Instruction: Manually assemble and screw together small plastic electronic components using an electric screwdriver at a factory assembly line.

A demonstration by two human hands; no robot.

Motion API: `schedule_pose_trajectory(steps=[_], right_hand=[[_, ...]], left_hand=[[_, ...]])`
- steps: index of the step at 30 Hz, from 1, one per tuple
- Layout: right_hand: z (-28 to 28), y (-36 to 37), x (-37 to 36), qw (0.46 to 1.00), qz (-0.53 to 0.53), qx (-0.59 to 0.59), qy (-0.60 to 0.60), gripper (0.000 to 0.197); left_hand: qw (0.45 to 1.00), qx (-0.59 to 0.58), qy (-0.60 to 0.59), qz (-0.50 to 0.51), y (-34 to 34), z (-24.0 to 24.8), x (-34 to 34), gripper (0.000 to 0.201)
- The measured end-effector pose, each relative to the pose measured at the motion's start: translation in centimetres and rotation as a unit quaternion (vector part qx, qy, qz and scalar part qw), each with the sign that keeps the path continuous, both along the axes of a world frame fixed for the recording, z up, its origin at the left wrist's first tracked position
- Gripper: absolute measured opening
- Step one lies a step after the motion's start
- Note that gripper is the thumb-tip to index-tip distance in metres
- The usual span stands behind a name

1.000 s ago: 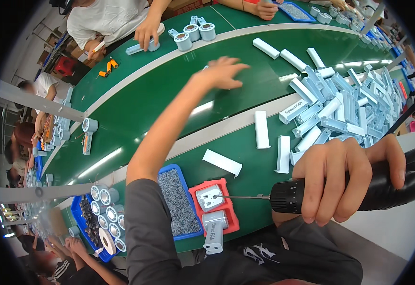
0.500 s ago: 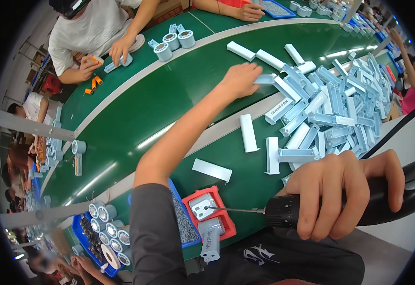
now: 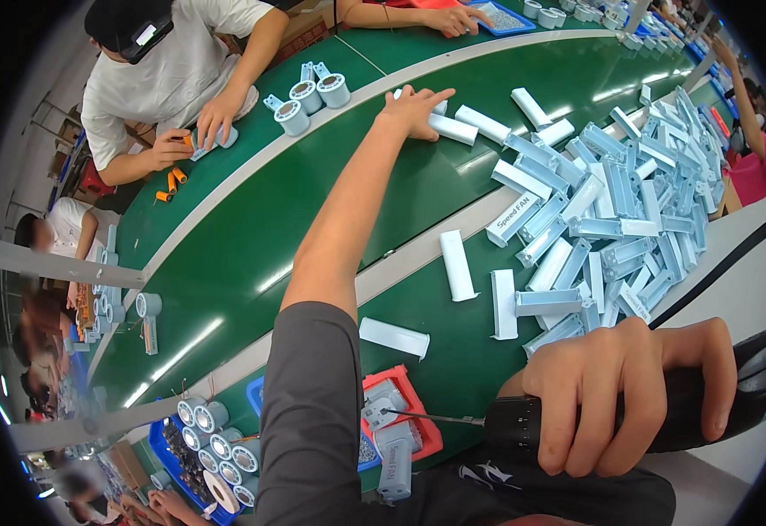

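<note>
My left hand point(image 3: 411, 114) reaches far over the green table, fingers spread, above light-blue plastic handle housings. A housing point(image 3: 453, 129) lies by its thumb, and another is partly hidden under the fingers. In my right hand point(image 3: 615, 394) is a black electric screwdriver point(image 3: 513, 424), held level with fingers wrapped round its body. The long thin bit points left, its tip at a grey-blue fan part point(image 3: 381, 401) in the red tray point(image 3: 431, 436). A second fan part point(image 3: 396, 469) with a printed handle lies in that tray, its handle sticking out over the near side.
A large heap of housings point(image 3: 611, 202) covers the right side. Loose housings point(image 3: 394, 337) lie nearer. A blue tray point(image 3: 165, 451) with round motor heads point(image 3: 212, 416) stands lower left. Across the table a co-worker point(image 3: 181, 96) handles a part; a black cable point(image 3: 725, 263) runs at right.
My left hand has moved left from the heap's edge to the farther housings, its fingers now spread. The right hand keeps the screwdriver at the tray. The whole view has shifted slightly.
</note>
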State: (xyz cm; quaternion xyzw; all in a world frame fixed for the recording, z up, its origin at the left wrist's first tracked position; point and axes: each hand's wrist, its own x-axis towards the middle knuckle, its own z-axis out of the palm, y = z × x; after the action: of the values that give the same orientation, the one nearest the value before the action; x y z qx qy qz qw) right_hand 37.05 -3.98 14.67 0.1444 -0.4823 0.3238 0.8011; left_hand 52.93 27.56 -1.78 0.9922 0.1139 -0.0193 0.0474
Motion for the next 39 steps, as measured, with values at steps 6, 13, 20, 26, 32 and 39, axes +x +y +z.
schedule_pose_trajectory(steps=[6, 13, 20, 26, 32, 39], right_hand=[[0.0, 0.4, 0.5, 0.999, 0.010, 0.013, -0.031, 0.025], [0.0, 0.5, 0.6, 0.999, 0.005, 0.027, -0.024, 0.026], [-0.2, -0.2, 0.4, 1.000, 0.002, -0.008, -0.004, 0.027], [-0.3, -0.4, 1.2, 1.000, 0.009, -0.005, -0.002, 0.026], [0.3, 0.3, 0.1, 1.000, 0.002, 0.016, -0.020, 0.019], [0.0, 0.9, 0.0, 0.998, 0.003, 0.042, 0.045, 0.012]], left_hand=[[0.998, 0.040, 0.047, 0.026, 0.4, -1.8, 0.2, 0.085], [0.995, -0.004, -0.050, -0.082, -1.2, -0.3, 0.6, 0.098], [0.992, 0.014, 0.055, -0.109, -6.6, 1.6, 4.3, 0.067], [0.999, -0.001, 0.030, -0.031, -6.6, 0.3, 2.8, 0.028], [0.961, -0.238, -0.134, -0.046, -11.2, 4.5, -0.1, 0.050], [0.933, -0.214, -0.114, -0.267, -22.4, 12.3, -4.7, 0.073]])
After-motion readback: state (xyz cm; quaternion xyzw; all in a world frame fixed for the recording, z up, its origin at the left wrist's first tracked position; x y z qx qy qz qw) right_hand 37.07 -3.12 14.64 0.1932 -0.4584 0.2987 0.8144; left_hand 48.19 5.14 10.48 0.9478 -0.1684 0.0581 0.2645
